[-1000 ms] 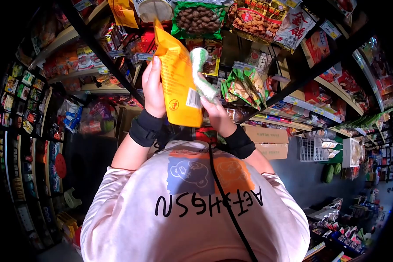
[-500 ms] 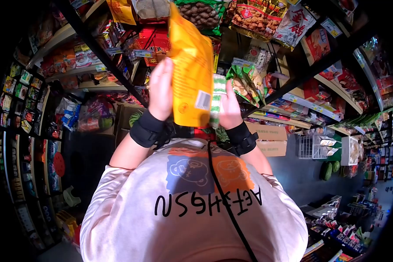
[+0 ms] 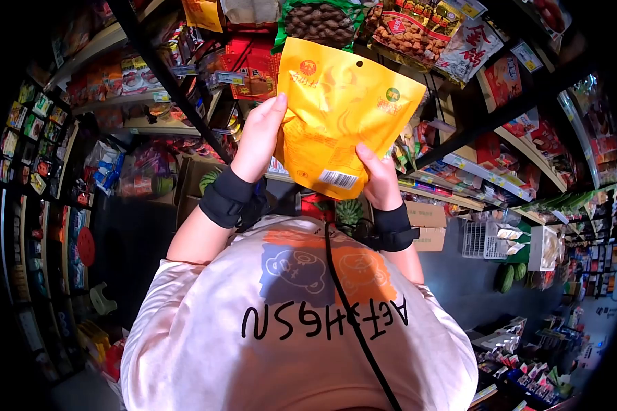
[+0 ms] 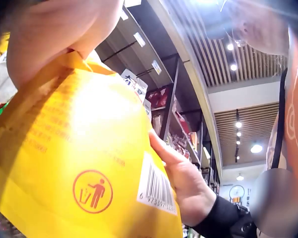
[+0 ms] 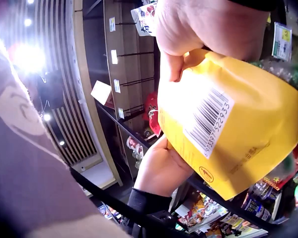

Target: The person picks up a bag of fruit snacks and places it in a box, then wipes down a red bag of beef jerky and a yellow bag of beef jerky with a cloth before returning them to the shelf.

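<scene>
A yellow snack pouch [image 3: 346,116], with a barcode near its bottom edge and a hang hole at the top, is held up in front of the chest. My left hand [image 3: 259,140] grips its left side, thumb along the near face. At the lower right corner my right hand [image 3: 380,179] pinches the pouch, its thumb over the front and the other fingers hidden behind. Both wrist views show the pouch [image 4: 84,134] between the two hands, printed side and barcode in sight.
Behind the pouch are shelves with hanging snack bags, among them a green-edged bag of dark nuts [image 3: 322,24] and a red-and-gold bag [image 3: 415,27]. A cardboard box [image 3: 425,226] stands at the right, with a white basket [image 3: 478,238] farther over. A watermelon [image 3: 505,277] lies on the floor.
The pouch has turned from nearly edge-on to face me and tilted, while the right hand moved right. The green-and-white striped fuzzy thing by the right hand has gone out of sight.
</scene>
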Demonstrator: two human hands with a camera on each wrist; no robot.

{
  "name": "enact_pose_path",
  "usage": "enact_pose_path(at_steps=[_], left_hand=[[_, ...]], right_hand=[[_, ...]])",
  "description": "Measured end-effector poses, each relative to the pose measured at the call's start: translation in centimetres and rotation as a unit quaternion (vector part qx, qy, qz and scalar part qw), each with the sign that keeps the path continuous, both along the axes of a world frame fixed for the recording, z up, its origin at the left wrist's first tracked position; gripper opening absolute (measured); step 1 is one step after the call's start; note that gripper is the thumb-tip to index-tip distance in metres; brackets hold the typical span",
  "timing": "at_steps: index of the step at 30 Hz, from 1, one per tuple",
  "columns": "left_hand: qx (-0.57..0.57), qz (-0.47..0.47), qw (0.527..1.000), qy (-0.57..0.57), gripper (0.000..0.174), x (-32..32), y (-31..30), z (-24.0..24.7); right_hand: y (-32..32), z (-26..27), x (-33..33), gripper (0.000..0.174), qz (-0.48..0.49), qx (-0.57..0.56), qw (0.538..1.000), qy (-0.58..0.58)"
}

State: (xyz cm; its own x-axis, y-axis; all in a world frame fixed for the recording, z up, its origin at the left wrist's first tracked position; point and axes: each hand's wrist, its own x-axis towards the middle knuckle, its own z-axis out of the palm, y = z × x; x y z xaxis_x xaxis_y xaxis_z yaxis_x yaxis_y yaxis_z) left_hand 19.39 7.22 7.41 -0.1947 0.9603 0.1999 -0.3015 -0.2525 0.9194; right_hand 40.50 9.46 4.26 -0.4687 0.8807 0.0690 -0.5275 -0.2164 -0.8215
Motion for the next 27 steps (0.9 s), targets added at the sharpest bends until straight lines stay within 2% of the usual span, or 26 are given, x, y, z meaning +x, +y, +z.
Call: enact_pose_path(at_steps=[2,3,5,9,13,14,16,18,19,20,22,24,26,27], left_hand=[[0.022,0.029,0.999,0.006,0.034,0.2,-0.2,-0.5],[0.053,0.082,0.991,0.091,0.033,0.2,-0.4,-0.5],[0.112,0.184,0.942,0.258,0.031,0.3,-0.8,-0.6],[0.137,0.24,0.916,0.29,0.025,0.1,-0.5,-0.7],[0.129,0.28,0.89,0.337,0.021,-0.9,-0.7,-0.7],[0.125,0.289,0.885,0.343,0.021,-1.2,-0.9,-0.5],[0.14,0.305,0.877,0.342,0.023,-2.7,-1.1,-1.2],[0.167,0.306,0.888,0.3,0.027,-3.6,-1.6,-1.0],[0.173,0.284,0.888,0.317,0.032,-4.1,-2.1,-0.5],[0.187,0.279,0.867,0.369,0.033,-4.8,-2.3,-0.3],[0.196,0.226,0.82,0.487,0.032,-5.9,-2.9,0.4],[0.234,0.179,0.829,0.475,0.032,-5.6,-2.9,1.4],[0.204,0.157,0.839,0.48,0.03,-6.1,-3.1,1.8],[0.231,0.17,0.85,0.441,0.029,-6.0,-2.7,1.4]], right_hand=[[-0.4,0.0,0.0,0.047,-0.013,0.017,1.0,-0.007],[-0.6,0.0,0.0,0.045,-0.009,0.019,1.0,-0.007],[-1.0,-0.4,0.3,0.045,0.001,-0.017,1.0,0.006],[-1.8,1.1,0.5,0.045,-0.001,-0.01,1.0,0.02],[-1.6,2.1,1.2,0.051,-0.049,0.02,0.998,0.024],[-1.4,2.1,1.4,0.049,-0.103,-0.024,0.993,0.048],[-0.7,2.4,3.0,0.051,0.014,-0.061,0.974,0.218],[0.7,1.9,4.4,0.052,0.035,-0.031,0.963,0.266],[0.7,3.0,4.0,0.051,-0.023,-0.039,0.97,0.24],[0.7,4.1,3.6,0.051,-0.08,-0.047,0.972,0.214],[2.8,2.3,4.4,0.051,-0.088,-0.081,0.971,0.206],[4.0,1.1,4.0,0.049,-0.094,-0.095,0.975,0.179],[3.9,1.2,1.4,0.048,-0.156,-0.126,0.97,0.14],[3.6,0.9,0.3,0.047,-0.083,-0.112,0.981,0.135]])
